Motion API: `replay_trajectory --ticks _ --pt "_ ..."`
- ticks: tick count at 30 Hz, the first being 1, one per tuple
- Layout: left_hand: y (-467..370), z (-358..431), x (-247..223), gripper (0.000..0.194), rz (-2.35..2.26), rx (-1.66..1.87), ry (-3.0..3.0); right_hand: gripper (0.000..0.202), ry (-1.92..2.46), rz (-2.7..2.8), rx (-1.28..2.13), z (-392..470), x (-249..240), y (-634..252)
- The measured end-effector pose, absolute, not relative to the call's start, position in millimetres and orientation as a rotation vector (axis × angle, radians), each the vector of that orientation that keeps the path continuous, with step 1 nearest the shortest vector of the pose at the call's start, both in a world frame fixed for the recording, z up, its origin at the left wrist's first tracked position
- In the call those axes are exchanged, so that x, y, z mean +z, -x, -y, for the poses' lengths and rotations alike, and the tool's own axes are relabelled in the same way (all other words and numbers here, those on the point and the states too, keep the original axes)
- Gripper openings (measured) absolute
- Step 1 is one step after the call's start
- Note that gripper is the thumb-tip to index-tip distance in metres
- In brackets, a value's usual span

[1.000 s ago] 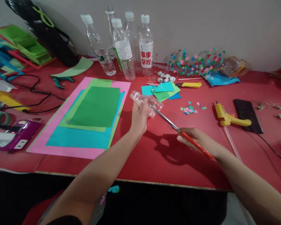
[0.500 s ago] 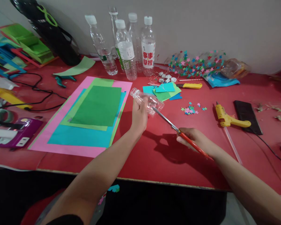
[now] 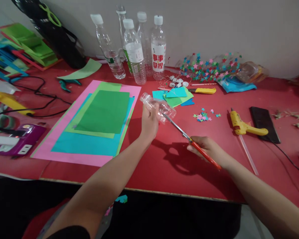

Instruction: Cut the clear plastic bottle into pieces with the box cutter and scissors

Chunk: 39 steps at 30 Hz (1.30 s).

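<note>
A red table (image 3: 164, 166) runs up to a pale grey wall. Above the middle of the table, the left hand (image 3: 149, 121) has its grip closed around a small clear plastic bottle (image 3: 158, 108), which lies tilted with its open neck pointing toward the table's far left. The right hand (image 3: 206, 149) has its grip wrapped round the red handles of a pair of scissors (image 3: 189, 139); the blades reach up and left and touch the bottle at its wider end, though whether they are parted there cannot be told.

Just left of the left hand lies a stack of coloured paper sheets (image 3: 99, 122), green on teal on pink. Beyond the bottle sit smaller paper pieces (image 3: 175, 96) in teal and green. Along the table's far edge stand several clear water bottles (image 3: 137, 46) with white caps, one carrying a red-lettered label. To their right is a heap of small coloured paper stars (image 3: 209, 68), and a smaller scatter of stars (image 3: 205, 115) lies nearer the middle. A yellow utility knife (image 3: 203, 90) lies beside the paper pieces. Toward the table's right edge rest a yellow glue gun (image 3: 244, 125) and a black phone (image 3: 264, 123). At the left edge sit a purple device (image 3: 22, 142), black cables (image 3: 37, 99) and stacked green and blue folders (image 3: 22, 53).
</note>
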<state>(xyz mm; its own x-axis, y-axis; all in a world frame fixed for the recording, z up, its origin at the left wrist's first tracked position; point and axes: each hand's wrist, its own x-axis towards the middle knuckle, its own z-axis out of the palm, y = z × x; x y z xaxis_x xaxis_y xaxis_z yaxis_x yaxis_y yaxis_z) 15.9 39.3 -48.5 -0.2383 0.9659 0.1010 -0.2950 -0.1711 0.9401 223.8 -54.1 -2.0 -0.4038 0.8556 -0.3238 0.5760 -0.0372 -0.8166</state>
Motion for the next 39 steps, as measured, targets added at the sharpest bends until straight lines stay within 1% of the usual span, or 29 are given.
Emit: replay_trajectory --ticks 7,11,17,26,29,35,37,39 --pt "-18.2 -35.7 -46.6 0.024 -1.024 1.615 -1.054 0.051 1.487 2.023 1.372 53.5 -5.6 -228.3" --pt "-19.4 -34.0 -44.5 0.021 -0.993 1.597 -1.085 0.050 1.481 1.958 1.407 55.3 -6.3 -226.5" --pt "-16.8 -36.8 -48.4 0.019 -1.075 1.621 -1.048 0.052 1.490 1.917 1.453 56.7 -4.6 -223.9" --pt "-23.9 -30.1 -43.2 0.031 -0.951 1.636 -1.202 0.051 1.472 1.964 1.431 57.1 -1.3 -224.3" --pt "-24.7 -30.0 -42.9 0.028 -0.979 1.626 -1.192 0.053 1.505 1.918 1.464 57.9 -1.4 -222.8" --pt "-22.8 -31.8 -43.0 0.014 -0.992 1.617 -1.085 0.053 1.501 1.907 1.436 57.9 -3.6 -222.3" --pt "-22.1 -30.9 -42.5 0.015 -0.992 1.620 -1.103 0.054 1.510 1.899 1.443 57.5 -3.2 -222.2" --pt "-21.8 -30.1 -42.7 0.019 -0.963 1.613 -1.150 0.053 1.514 1.906 1.431 57.3 -2.4 -222.1"
